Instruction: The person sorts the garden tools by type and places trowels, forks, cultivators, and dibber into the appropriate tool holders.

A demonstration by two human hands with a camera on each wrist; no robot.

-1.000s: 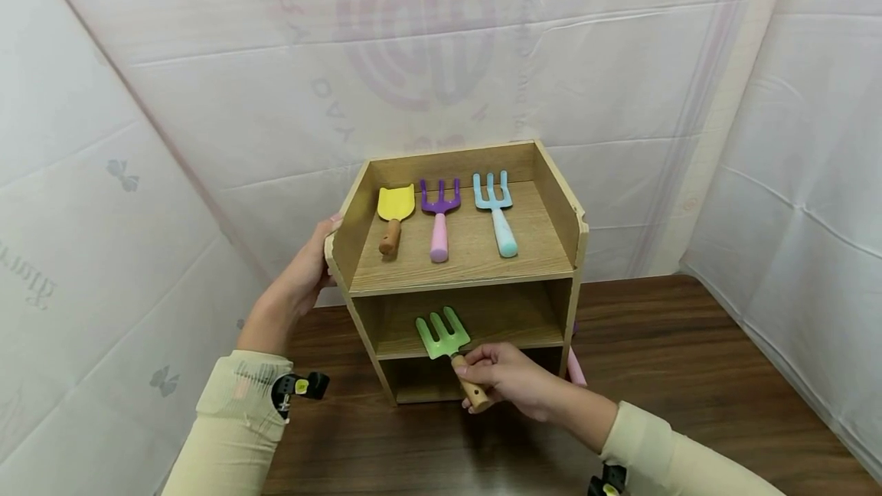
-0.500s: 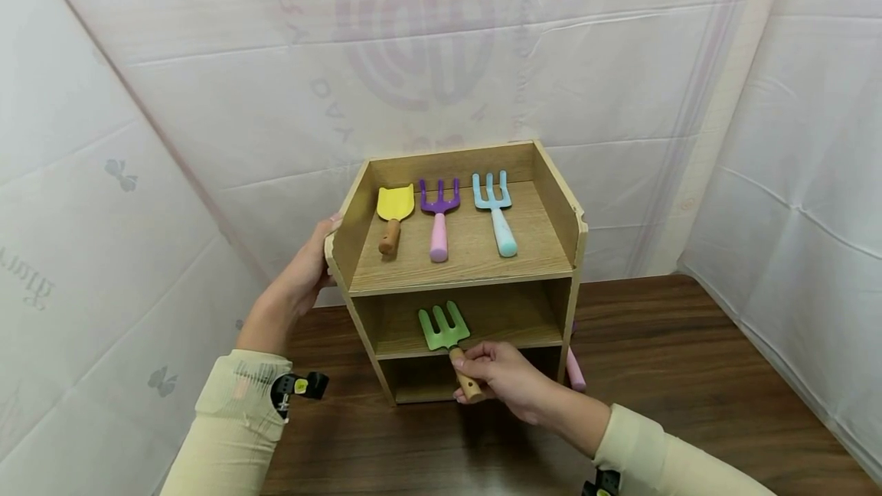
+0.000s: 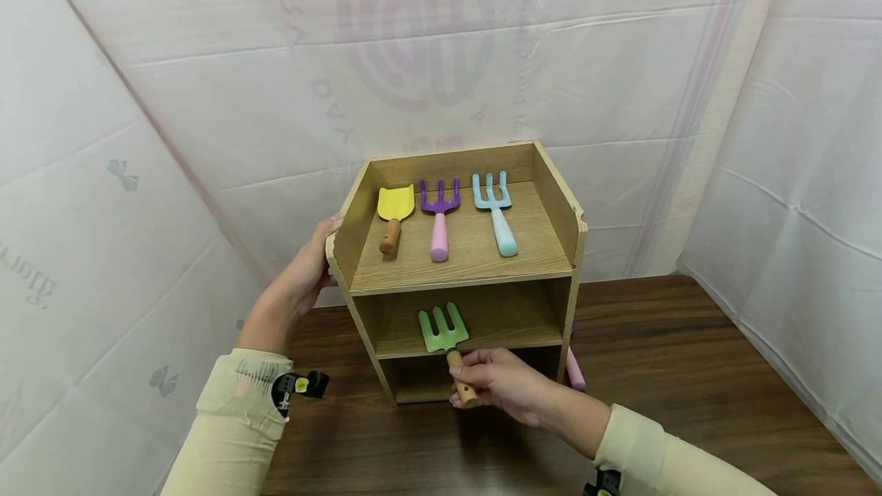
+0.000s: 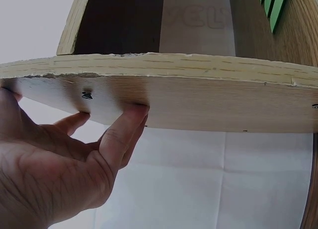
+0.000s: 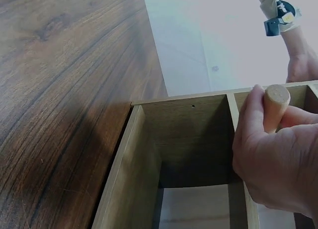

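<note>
A small green hand fork [image 3: 443, 330] with a wooden handle is gripped at the handle by my right hand [image 3: 506, 383]. Its three tines reach over the middle level of a wooden shelf unit [image 3: 462, 283] in the head view. The right wrist view shows the handle's end [image 5: 277, 96] between thumb and fingers. My left hand [image 3: 303, 270] is at the unit's left side. In the left wrist view, its fingertips press on the outer face of the side panel [image 4: 213, 107]. On the top level lie a yellow shovel [image 3: 396, 205], a purple fork [image 3: 439, 209] with a pink handle and a light blue fork [image 3: 494, 209].
The unit stands on a dark wooden table [image 3: 661, 373] against a white-covered wall [image 3: 613, 98]. A pink handle [image 3: 575, 370] shows beside the unit's right side. Below the middle level is a lower compartment [image 3: 420, 381].
The green hand fork has moved slightly left and inward, turning more upright in the head view, with the right hand along. The left hand and the shelf unit have stayed put.
</note>
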